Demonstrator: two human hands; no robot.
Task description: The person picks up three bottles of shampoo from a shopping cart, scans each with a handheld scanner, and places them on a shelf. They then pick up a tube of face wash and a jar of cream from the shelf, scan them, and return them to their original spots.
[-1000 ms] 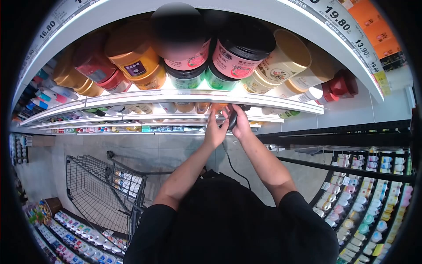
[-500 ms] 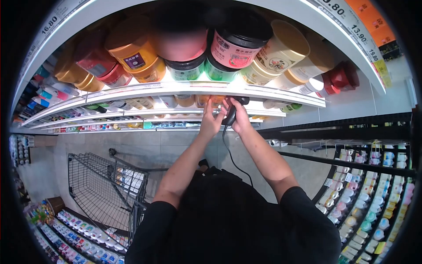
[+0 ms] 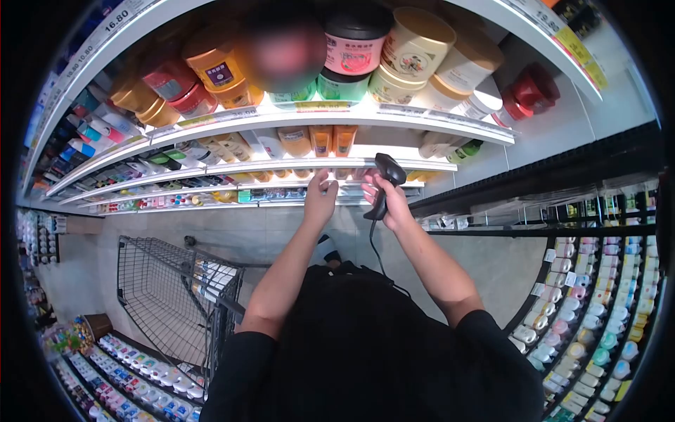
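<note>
A black handheld barcode scanner (image 3: 391, 169) with a trailing cable is gripped in my right hand (image 3: 396, 204), its head tilted up toward the shelf. My left hand (image 3: 320, 200) is raised to the left of it, holding nothing, with thumb and fingers apart. Both hands are in front of the lower shelf edges. Nearest above them stand orange tubes (image 3: 344, 141) on a lit shelf. Higher up, a pink tub with a black lid (image 3: 353, 53) rests on a green one, beside a cream tub with a gold lid (image 3: 415, 49).
An upright wire shopping cart (image 3: 165, 302) stands on the floor at left, holding a white item. Shelves of bottles (image 3: 590, 316) curve along the lower right, and more packed shelves (image 3: 144, 373) line the lower left. Price-tagged shelf edges (image 3: 323, 107) cross in front.
My hands have separated; the left moved left and down, off the scanner. The scanner now sits further right and lower in the right hand. The lower shelf's orange tubes show more fully.
</note>
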